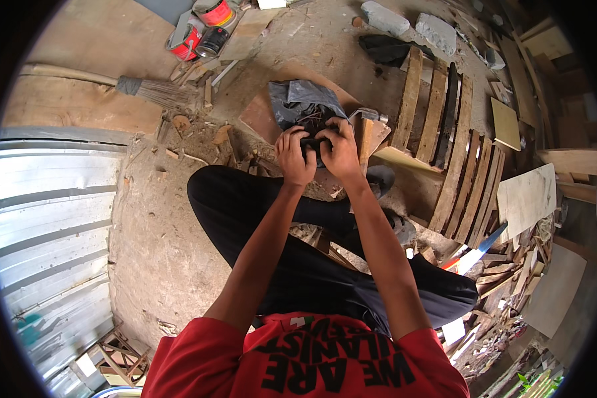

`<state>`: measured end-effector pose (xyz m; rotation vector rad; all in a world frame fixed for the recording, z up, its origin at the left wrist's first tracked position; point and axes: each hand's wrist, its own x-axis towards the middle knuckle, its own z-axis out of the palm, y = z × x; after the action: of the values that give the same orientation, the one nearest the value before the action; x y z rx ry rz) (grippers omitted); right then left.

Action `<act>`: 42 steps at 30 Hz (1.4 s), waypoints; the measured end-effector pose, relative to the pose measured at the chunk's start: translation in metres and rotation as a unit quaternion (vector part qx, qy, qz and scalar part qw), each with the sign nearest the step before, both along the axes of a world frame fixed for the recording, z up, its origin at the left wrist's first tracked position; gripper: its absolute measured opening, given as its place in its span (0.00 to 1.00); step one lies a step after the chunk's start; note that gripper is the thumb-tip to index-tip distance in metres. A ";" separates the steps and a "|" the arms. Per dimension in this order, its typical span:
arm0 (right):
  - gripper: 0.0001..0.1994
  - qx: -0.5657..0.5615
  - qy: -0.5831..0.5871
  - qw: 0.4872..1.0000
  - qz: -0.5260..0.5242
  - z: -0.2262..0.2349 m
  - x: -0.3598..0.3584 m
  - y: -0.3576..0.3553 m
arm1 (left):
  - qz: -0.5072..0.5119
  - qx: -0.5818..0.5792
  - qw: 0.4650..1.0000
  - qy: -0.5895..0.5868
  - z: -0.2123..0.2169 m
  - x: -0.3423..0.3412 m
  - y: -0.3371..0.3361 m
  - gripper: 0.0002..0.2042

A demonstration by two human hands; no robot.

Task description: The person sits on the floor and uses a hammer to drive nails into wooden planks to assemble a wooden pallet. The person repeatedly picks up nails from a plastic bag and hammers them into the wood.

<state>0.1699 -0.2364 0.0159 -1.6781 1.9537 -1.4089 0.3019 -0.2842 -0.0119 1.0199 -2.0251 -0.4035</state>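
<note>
L hand, R hand close tog. at near edge of grey bag, on board. Fingers curled, clamped on dk bit betw. them; fingertips part hidden. Hammer just R. Step: apparently two-handed handling; next move prob. needs firm pinch.

A crumpled dark-grey plastic bag lies on a flat brown board, its mouth gaping, its far side creased and shiny. Inside shows a tangle of thin, dark, nail-like pieces. Something black sits between the hands at the near side, too hidden to identify.
</note>
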 end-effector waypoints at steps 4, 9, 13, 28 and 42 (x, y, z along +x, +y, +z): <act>0.11 0.003 -0.023 1.000 -0.008 -0.004 0.001 0.000 | 0.007 -0.003 1.000 0.006 -0.007 0.002 -0.001 0.11; 0.14 0.005 -0.053 0.998 -0.027 -0.006 0.001 -0.002 | 0.018 0.014 0.999 0.030 -0.011 0.001 -0.002 0.08; 0.17 0.010 -0.073 0.997 -0.015 0.004 0.003 0.002 | 0.009 0.002 1.000 0.018 -0.014 0.003 -0.001 0.07; 0.23 0.045 -0.113 0.991 -0.057 -0.012 0.000 -0.015 | 0.002 0.017 0.998 0.055 -0.003 0.000 -0.001 0.17; 0.21 0.037 -0.047 0.996 -0.065 -0.003 0.010 -0.002 | 0.012 0.031 0.999 0.038 -0.009 0.002 -0.001 0.18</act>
<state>0.1796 -0.2385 0.0126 -1.4496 2.0668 -1.4140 0.3043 -0.2855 -0.0206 1.0498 -1.9417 -0.4877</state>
